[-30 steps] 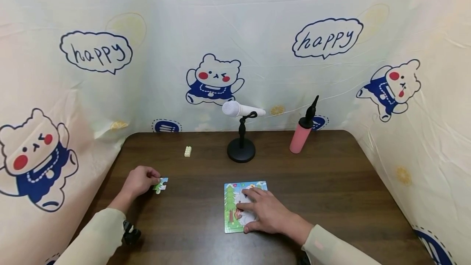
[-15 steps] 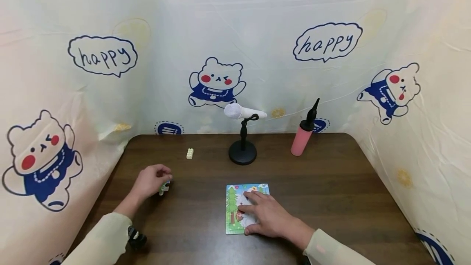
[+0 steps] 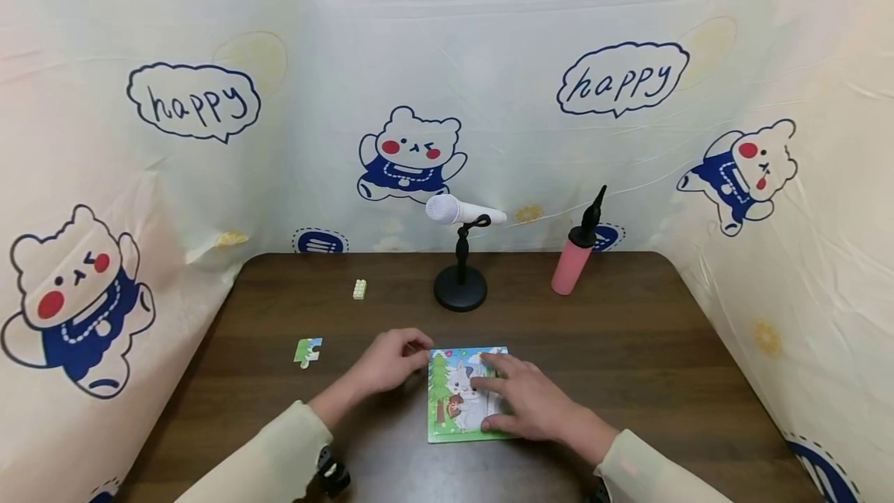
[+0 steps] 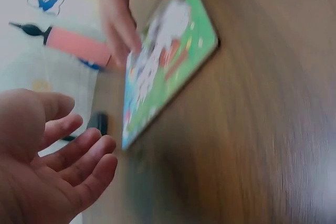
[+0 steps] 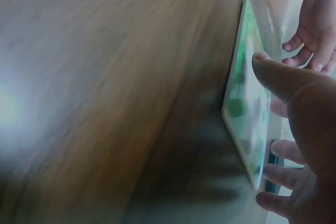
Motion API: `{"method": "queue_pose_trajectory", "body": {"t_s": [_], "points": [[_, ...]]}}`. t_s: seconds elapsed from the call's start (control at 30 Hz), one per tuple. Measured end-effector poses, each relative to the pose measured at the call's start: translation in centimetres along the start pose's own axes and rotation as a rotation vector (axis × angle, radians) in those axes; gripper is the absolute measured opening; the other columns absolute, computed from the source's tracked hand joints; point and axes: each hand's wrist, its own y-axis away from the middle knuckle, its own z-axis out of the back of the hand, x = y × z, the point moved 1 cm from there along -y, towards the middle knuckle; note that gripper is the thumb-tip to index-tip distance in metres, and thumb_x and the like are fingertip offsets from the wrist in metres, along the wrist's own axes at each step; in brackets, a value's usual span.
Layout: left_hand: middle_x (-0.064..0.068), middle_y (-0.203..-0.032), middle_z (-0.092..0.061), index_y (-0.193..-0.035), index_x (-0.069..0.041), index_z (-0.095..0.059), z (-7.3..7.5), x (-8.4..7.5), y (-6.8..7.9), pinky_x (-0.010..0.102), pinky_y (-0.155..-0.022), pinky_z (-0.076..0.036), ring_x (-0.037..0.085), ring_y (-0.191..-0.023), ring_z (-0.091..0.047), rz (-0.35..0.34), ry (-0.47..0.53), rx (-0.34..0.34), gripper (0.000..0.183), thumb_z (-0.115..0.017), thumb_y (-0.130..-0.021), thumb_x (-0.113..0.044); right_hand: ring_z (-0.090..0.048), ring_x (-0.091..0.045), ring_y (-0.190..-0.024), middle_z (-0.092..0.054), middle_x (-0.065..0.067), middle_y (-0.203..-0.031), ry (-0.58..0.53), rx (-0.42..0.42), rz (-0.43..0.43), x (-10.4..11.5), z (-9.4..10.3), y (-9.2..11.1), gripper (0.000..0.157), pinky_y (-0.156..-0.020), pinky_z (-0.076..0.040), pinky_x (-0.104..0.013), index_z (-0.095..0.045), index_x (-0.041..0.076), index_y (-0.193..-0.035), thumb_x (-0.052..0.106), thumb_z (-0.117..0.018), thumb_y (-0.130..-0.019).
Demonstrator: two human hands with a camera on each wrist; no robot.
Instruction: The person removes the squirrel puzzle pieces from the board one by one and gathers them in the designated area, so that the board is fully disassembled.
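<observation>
A picture jigsaw board (image 3: pixel 452 386), showing a white cartoon animal beside a green tree, lies flat on the table. Over its right half, my right hand (image 3: pixel 536 404) rests with fingers spread. My left hand (image 3: pixel 386 363) is by the board's upper left corner, its fingers loosely bent. In the left wrist view that hand (image 4: pixel 47 156) has nothing in its palm, and there is a gap to the board (image 4: pixel 163 61). A few joined jigsaw pieces (image 3: pixel 307 351), green and light blue, lie at the left of the table.
A white microphone (image 3: pixel 464 210) on a black stand (image 3: pixel 460 289) stands at the back middle. A pink hand pump (image 3: pixel 571 262) with a black nozzle is to its right. A small cream toy brick (image 3: pixel 359 289) lies back left. Printed cloth (image 3: pixel 517 37) hangs behind the table.
My left hand has left the joined jigsaw pieces, now in plain view on the table, and moved right to the board. My right hand has slid slightly right, uncovering more of the animal picture.
</observation>
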Motion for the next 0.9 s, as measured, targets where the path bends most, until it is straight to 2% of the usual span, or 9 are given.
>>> {"method": "queue_pose_trajectory", "body": {"t_s": [0.17,0.3,0.47,0.77,0.9], "points": [[0.001,-0.106,-0.070,-0.119,-0.007,-0.071,-2.4,-1.2,-0.9,0.038,-0.084,-0.053,0.016,-0.093,-0.060,-0.004,0.031,0.040,0.022,-0.061,-0.102,-0.017,-0.036,-0.032,-0.150,-0.039,-0.008,-0.163,-0.035,-0.032,0.017,-1.4,-0.2,0.9,0.067,-0.114,-0.035,-0.061,-0.057,0.036,-0.146,0.064,-0.071,-0.087],[0.003,-0.105,-0.069,-0.118,-0.005,-0.071,-3.5,-1.9,-1.2,0.042,-0.086,-0.052,0.018,-0.096,-0.060,0.031,0.050,0.049,0.024,-0.062,-0.101,-0.018,-0.033,-0.031,-0.151,-0.035,-0.006,-0.164,-0.057,-0.011,0.035,-2.0,-0.6,1.1,0.070,-0.115,-0.034,-0.061,-0.052,0.041,-0.148,0.069,-0.068,-0.086],[0.005,-0.103,-0.069,-0.116,-0.002,-0.071,-3.9,-2.4,-1.4,0.042,-0.084,-0.052,0.019,-0.093,-0.060,0.082,0.068,0.064,0.025,-0.065,-0.098,-0.019,-0.030,-0.034,-0.152,-0.033,-0.005,-0.165,-0.063,0.022,0.035,-2.1,-0.6,1.1,0.068,-0.115,-0.032,-0.063,-0.051,0.045,-0.148,0.070,-0.067,-0.087],[0.005,-0.102,-0.069,-0.116,-0.003,-0.072,-4.1,-1.9,-2.0,0.040,-0.084,-0.052,0.019,-0.092,-0.060,0.126,0.072,0.055,0.025,-0.064,-0.099,-0.019,-0.027,-0.035,-0.154,-0.030,-0.008,-0.167,-0.033,0.054,0.038,-2.0,-0.5,1.1,0.067,-0.116,-0.031,-0.063,-0.048,0.045,-0.150,0.069,-0.064,-0.089],[0.006,-0.103,-0.068,-0.117,-0.002,-0.071,-4.2,-2.0,-2.3,0.039,-0.082,-0.052,0.019,-0.092,-0.060,0.169,0.101,0.063,0.026,-0.064,-0.099,-0.020,-0.028,-0.035,-0.154,-0.029,-0.009,-0.168,-0.022,0.065,0.044,-2.0,-0.5,1.0,0.068,-0.116,-0.032,-0.062,-0.047,0.045,-0.151,0.069,-0.063,-0.089]]}}
